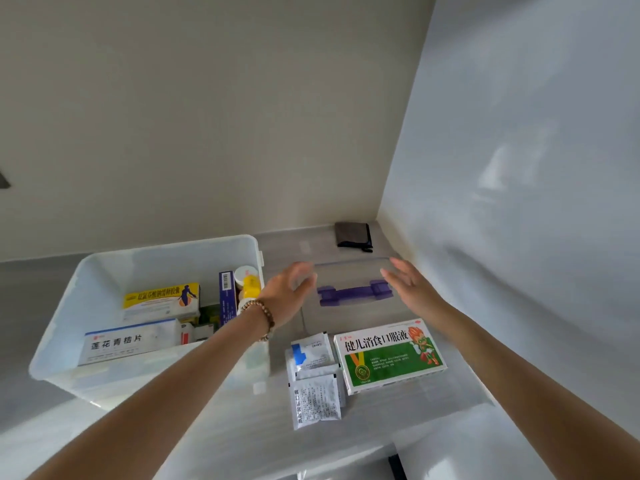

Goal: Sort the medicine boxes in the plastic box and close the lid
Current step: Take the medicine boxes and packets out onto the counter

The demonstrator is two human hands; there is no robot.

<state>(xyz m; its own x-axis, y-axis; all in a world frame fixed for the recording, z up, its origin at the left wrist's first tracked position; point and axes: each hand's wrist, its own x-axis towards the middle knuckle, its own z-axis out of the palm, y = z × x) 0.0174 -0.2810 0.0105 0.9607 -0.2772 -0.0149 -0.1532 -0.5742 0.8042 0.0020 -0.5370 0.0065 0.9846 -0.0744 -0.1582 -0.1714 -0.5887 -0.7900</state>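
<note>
The lidless plastic box, with medicine boxes inside, stands at nine o'clock of the left hand. The clear lid lies flat at that hand's three o'clock and at nine o'clock of the right hand. Both hands are spread, gripping nothing. A green box lies at the lid's six o'clock.

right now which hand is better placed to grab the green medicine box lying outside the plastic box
Probably the right: the right hand hovers open just beyond the green medicine box; the left hand is over by the plastic box.
</note>
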